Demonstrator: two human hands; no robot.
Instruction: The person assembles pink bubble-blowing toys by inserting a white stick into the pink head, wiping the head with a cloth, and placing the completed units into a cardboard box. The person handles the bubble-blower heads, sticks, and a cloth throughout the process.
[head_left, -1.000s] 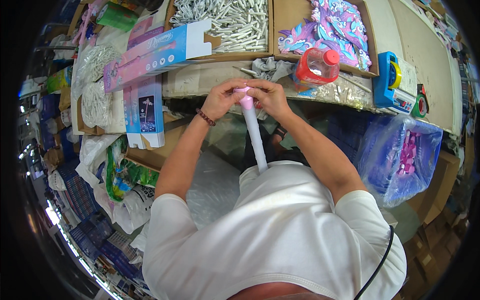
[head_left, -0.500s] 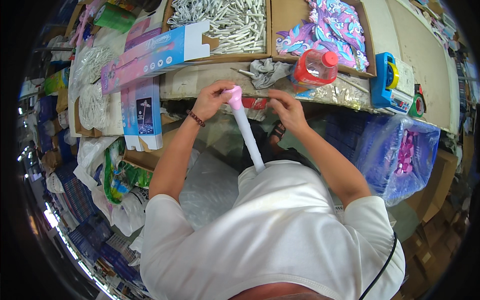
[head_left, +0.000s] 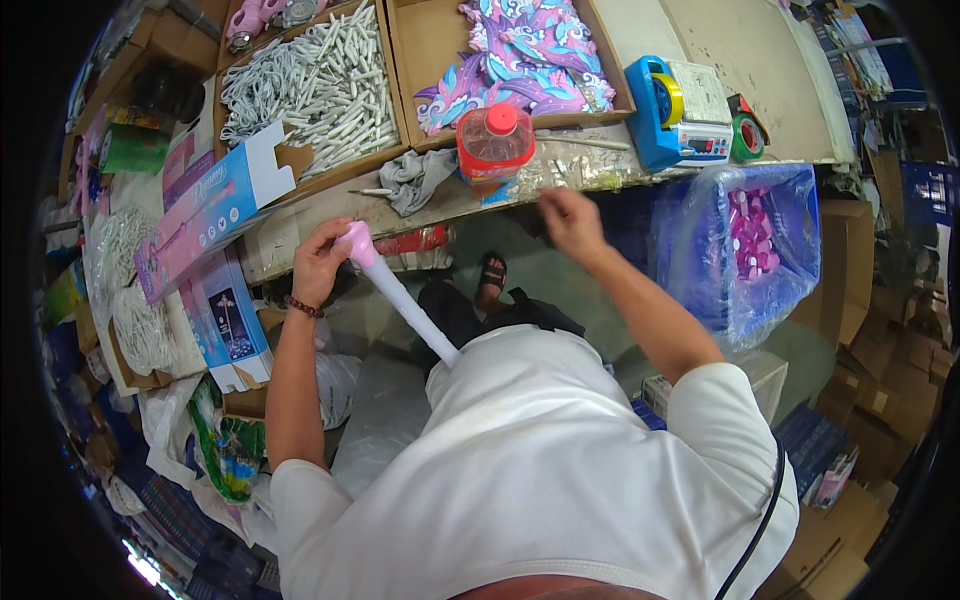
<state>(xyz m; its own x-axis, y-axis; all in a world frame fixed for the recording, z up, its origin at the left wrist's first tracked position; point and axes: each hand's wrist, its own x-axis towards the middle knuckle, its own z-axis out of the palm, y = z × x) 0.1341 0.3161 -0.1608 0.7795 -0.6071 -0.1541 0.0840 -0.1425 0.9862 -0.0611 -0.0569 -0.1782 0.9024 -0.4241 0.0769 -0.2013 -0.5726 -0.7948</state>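
Note:
My left hand is closed around the pink end of a toy wand with a long white tube. The wand slants down toward me, its lower end against the front of my white shirt. My right hand is off to the right, apart from the wand, over the front edge of the table. Its fingers look curled but are smeared by motion, so I cannot see whether anything is in them. A red-capped clear jar with a red band stands just beyond, beside a grey rag.
Cartons on the table hold white cord bundles and sticks and pink-blue winged pieces. A blue tape dispenser sits right of them. Below, a plastic-lined blue crate holds pink parts. Printed boxes lie left.
My view has turned, so the table has shifted left in it. My right hand has moved away from the wand, to the right. The left hand still holds the wand's pink end.

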